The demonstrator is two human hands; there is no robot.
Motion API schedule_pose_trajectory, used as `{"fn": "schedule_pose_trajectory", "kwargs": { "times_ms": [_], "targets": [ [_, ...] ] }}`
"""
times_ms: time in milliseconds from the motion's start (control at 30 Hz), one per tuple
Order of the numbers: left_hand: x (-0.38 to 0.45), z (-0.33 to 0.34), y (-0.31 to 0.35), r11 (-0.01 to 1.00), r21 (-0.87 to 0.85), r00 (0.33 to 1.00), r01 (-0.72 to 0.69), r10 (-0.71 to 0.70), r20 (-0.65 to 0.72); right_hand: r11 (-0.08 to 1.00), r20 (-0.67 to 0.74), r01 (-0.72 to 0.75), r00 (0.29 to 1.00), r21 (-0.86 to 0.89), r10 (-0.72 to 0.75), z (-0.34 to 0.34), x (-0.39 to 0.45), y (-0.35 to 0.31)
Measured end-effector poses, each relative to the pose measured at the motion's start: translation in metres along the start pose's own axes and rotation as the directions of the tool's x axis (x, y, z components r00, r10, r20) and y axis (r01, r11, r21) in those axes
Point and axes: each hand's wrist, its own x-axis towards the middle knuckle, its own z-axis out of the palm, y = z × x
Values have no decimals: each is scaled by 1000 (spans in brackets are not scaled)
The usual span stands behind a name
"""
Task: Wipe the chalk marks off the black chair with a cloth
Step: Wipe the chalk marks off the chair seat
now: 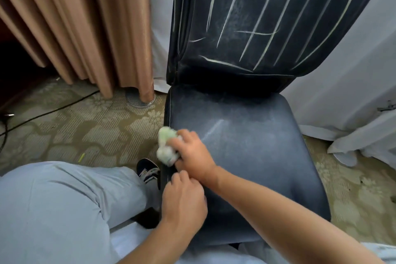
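Many chalk marks (265, 17) streak the black chair (246, 135) beyond your hands; your right hand (192, 154) grips the cloth (166, 146), your left hand (184, 199) curls on the seat edge, patterned carpet (85, 130) left.

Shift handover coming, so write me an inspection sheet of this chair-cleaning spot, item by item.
Surface: seat hazy with smeared chalk, one faint streak left mid-seat.
Job's things: backrest carries many long chalk lines; wadded cloth, tinged green, at the seat's left edge.
Clutter: small yellow-green stick on the carpet, possibly chalk.
Grippers: right hand grips the cloth; left hand rests at the seat's front-left edge, fingers curled, hold unclear.
Cables: black cable runs across the carpet, left.
Surroundings: tan curtain, white drapes, patterned carpet.
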Motion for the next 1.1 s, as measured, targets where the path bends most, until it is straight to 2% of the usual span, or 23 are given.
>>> {"fn": "schedule_pose_trajectory", "kwargs": {
  "times_ms": [67,133,167,233,333,400,567,733,767,800,867,900,933,1000,1033,1100],
  "targets": [
    [-7,7,4,997,-47,998,-53,52,-27,992,85,116,989,40,-119,-5,-12,2],
    [-8,24,5,995,-28,995,-92,92,-27,992,86,125,989,-20,-123,-21,-22,27],
    [-7,34,5,994,-11,994,-108,108,1,996,43,63,997,-60,-60,-30,-27,43],
    [-1,51,1,990,-3,990,-138,138,0,983,-92,-167,983,-77,160,-47,-42,77],
    [4,63,-5,989,1,989,-146,146,6,907,-207,-420,891,-38,404,-70,-77,115],
    [3,62,-2,989,-27,989,-144,145,26,876,-202,-479,865,-62,458,-84,-103,129],
    [6,50,-2,984,109,984,-144,131,120,792,-184,-605,790,-79,585,-106,-164,141],
    [13,40,-6,976,193,984,-96,63,167,720,-273,-692,702,-48,657,-114,-223,147],
    [15,36,-4,974,212,984,-79,43,171,693,-294,-721,664,-12,687,-116,-233,147],
    [18,31,0,971,231,986,-59,21,165,639,-313,-767,594,58,741,-121,-240,148],
    [26,21,18,964,260,989,-45,7,145,459,-306,-853,380,249,873,-130,-244,156],
    [31,17,32,963,258,987,-77,38,154,378,-280,-867,293,326,914,-134,-246,161],
    [36,15,51,963,229,978,-144,103,181,319,-240,-862,238,394,941,-137,-248,167],
    [45,14,96,934,146,929,-326,289,230,217,-131,-761,173,612,976,-141,-253,173],
    [48,17,121,904,126,898,-409,373,234,144,-58,-650,152,746,987,-143,-254,171],
    [55,31,166,866,104,857,-489,455,243,8,68,-477,143,879,987,-149,-256,165]
  ]
}}
